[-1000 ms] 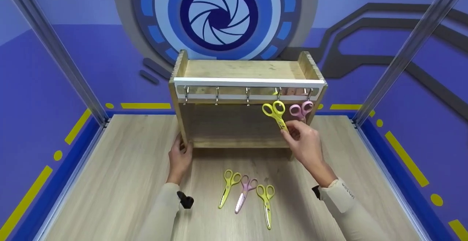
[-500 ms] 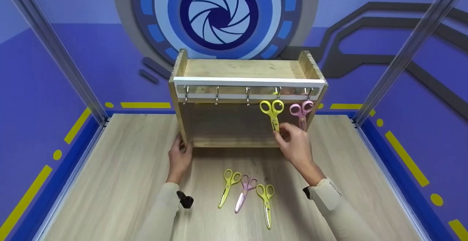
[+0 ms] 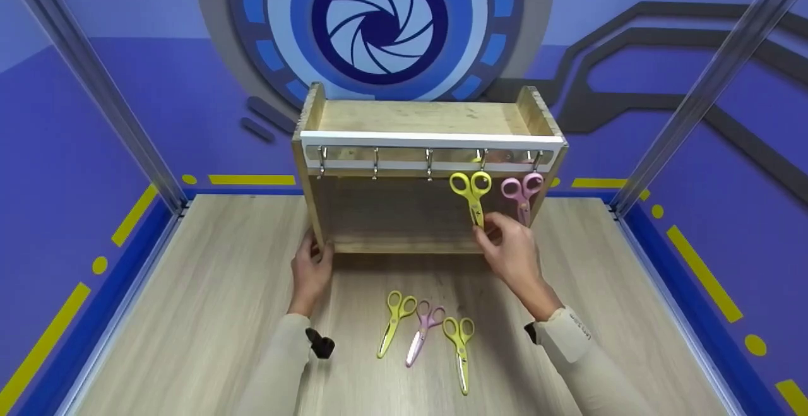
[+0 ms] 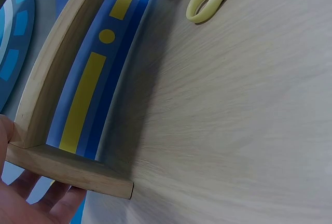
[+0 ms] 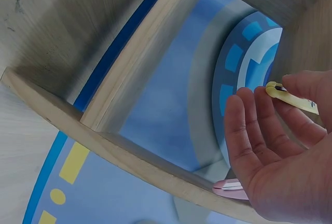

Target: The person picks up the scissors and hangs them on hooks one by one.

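Observation:
My right hand (image 3: pixel 512 249) pinches yellow scissors (image 3: pixel 472 198) by the blade end, handle loops up. The right loop overlaps the lower tip of the fourth hook (image 3: pixel 483 160). In the right wrist view, the thumb and index finger hold the yellow blade tip (image 5: pixel 290 97). Beside it, pink scissors (image 3: pixel 522 194) hang from the rightmost hook (image 3: pixel 537 161). My left hand (image 3: pixel 310 274) grips the lower left side of the wooden shelf (image 3: pixel 413 247); the left wrist view shows the thumb inside and the fingers (image 4: pixel 67 203) behind the side board (image 4: pixel 72 171).
On the table (image 3: pixel 214 315) in front of the shelf lie yellow scissors (image 3: pixel 392 322), pink scissors (image 3: pixel 421 332) and another yellow pair (image 3: pixel 462 354). A white rail (image 3: pixel 404 141) with several metal hooks crosses the shelf's upper front. Purple-blue walls (image 3: pixel 145 106) surround the table.
The right hand has moved slightly left, and the yellow scissors have turned more upright with their loops below the fourth hook. The left hand has stayed on the shelf.

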The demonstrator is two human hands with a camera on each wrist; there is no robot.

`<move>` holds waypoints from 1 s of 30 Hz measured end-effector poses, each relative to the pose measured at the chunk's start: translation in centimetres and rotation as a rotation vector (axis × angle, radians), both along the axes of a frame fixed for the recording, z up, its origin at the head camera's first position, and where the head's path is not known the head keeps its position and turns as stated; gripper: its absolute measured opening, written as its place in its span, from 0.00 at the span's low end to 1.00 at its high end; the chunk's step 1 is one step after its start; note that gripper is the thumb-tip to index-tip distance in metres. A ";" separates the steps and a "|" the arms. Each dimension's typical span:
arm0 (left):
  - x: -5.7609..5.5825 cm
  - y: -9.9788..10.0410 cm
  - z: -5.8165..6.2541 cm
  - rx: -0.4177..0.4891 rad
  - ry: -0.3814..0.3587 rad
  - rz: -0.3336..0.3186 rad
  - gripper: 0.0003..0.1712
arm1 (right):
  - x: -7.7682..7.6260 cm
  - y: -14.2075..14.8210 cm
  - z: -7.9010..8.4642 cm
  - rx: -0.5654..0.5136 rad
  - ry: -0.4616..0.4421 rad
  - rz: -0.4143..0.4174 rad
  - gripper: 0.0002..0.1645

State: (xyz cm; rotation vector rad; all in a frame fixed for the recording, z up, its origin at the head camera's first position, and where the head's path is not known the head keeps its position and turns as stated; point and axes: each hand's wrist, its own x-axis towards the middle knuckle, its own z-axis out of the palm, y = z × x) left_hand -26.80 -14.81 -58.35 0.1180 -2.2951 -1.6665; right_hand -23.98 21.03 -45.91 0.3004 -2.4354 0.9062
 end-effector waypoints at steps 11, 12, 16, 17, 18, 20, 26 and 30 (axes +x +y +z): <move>0.1 0.0 0.0 0.013 0.010 0.003 0.33 | 0.3 0.3 -0.1 -0.016 -0.013 0.025 0.12; 0.1 0.1 0.0 0.013 0.012 0.002 0.33 | 0.4 0.4 -0.1 -0.016 -0.027 0.020 0.14; 0.1 0.1 0.1 0.014 0.002 -0.002 0.33 | 1.4 0.6 -0.2 0.012 -0.109 -0.012 0.23; 0.1 0.1 0.1 0.012 0.003 -0.003 0.33 | 1.7 0.7 -0.3 0.030 -0.133 -0.021 0.25; 0.1 0.1 0.0 0.009 0.004 -0.004 0.33 | 2.1 0.8 -0.3 0.047 -0.154 -0.024 0.27; 0.2 0.1 0.0 0.006 0.005 -0.004 0.33 | 2.9 0.9 -0.6 0.088 -0.193 -0.028 0.32; 0.2 0.1 0.0 -0.003 0.008 -0.004 0.33 | 5.7 0.8 -2.6 0.205 -0.276 -0.003 0.42; 0.1 0.0 0.0 0.004 0.006 -0.010 0.33 | 7.5 0.5 -4.7 0.290 -0.329 0.014 0.44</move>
